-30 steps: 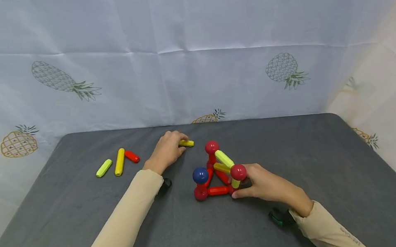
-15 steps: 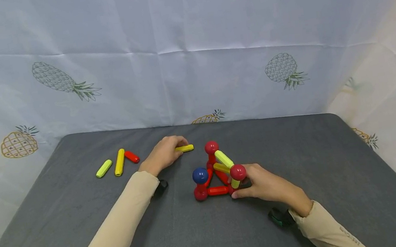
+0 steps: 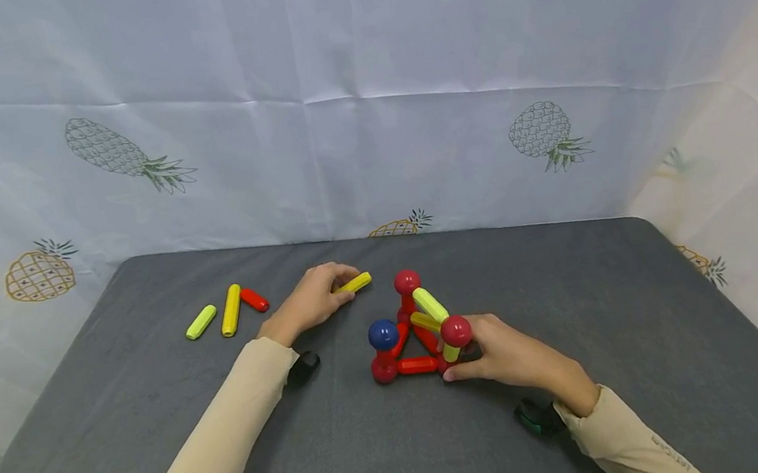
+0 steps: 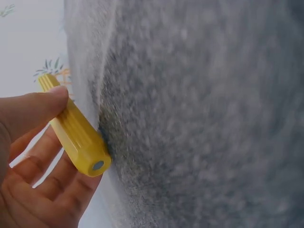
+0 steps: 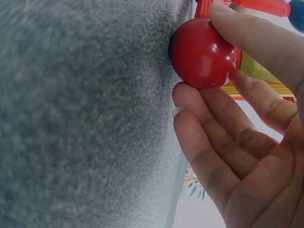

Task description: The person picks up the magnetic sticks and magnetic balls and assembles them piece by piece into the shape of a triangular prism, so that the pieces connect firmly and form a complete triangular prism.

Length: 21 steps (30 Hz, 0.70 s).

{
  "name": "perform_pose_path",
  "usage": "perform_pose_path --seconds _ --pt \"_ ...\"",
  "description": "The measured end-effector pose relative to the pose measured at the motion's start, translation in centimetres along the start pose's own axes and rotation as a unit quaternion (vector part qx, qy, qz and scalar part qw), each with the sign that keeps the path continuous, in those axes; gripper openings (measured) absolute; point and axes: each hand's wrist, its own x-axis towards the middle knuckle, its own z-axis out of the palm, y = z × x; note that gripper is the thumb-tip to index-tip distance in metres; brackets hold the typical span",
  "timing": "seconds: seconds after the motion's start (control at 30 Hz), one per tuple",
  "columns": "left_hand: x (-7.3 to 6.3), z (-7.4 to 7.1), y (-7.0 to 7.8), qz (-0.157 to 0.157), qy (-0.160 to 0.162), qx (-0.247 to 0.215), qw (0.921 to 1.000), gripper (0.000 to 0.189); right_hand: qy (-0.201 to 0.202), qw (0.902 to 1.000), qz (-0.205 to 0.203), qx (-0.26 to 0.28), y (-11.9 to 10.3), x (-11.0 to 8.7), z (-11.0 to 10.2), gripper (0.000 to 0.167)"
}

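My left hand [image 3: 318,296] pinches a yellow magnetic rod [image 4: 78,133] between thumb and fingers near the far side of the table; a metal disc shows in the rod's end. In the middle stands a built frame of rods and balls. Its base is a triangle of red rods [image 3: 417,365], with a blue ball [image 3: 383,335] raised at the left and a red ball [image 3: 406,281] at the back. A lime rod [image 3: 430,305] slants toward the raised right red ball [image 3: 456,330]. My right hand [image 3: 509,351] grips the lower right red ball [image 5: 204,52] between thumb and fingers.
To the left on the grey table [image 3: 380,460] lie a lime rod [image 3: 201,322], a longer yellow rod [image 3: 231,310] and a short red rod [image 3: 255,299]. A white pineapple-print cloth [image 3: 360,95] hangs behind the table's far edge.
My left hand has drawn back a little toward me and left with the yellow rod, which now points more obliquely. My right hand and the frame have stayed in place.
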Motion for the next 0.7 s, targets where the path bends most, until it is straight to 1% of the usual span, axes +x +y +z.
perform_pose_path --seconds 0.17,0.4,0.57,0.7 --pt "-0.6 0.0 0.1 0.004 0.004 -0.025 0.9997 0.038 0.001 1.0 -0.005 0.007 0.0 0.1 0.1 0.033" --pt "-2.0 0.1 0.4 0.005 0.011 -0.068 0.9976 0.036 -0.001 0.9999 -0.002 0.01 0.1 0.1 0.2 0.033" --pt "-2.8 0.3 0.6 0.0 0.006 -0.099 0.995 0.036 -0.002 1.0 -0.001 0.01 0.0 0.1 0.2 0.034" --pt "-3.5 0.3 0.9 -0.003 0.003 -0.11 0.9939 0.036 -0.001 0.9999 -0.001 0.011 0.0 0.0 0.2 0.034"
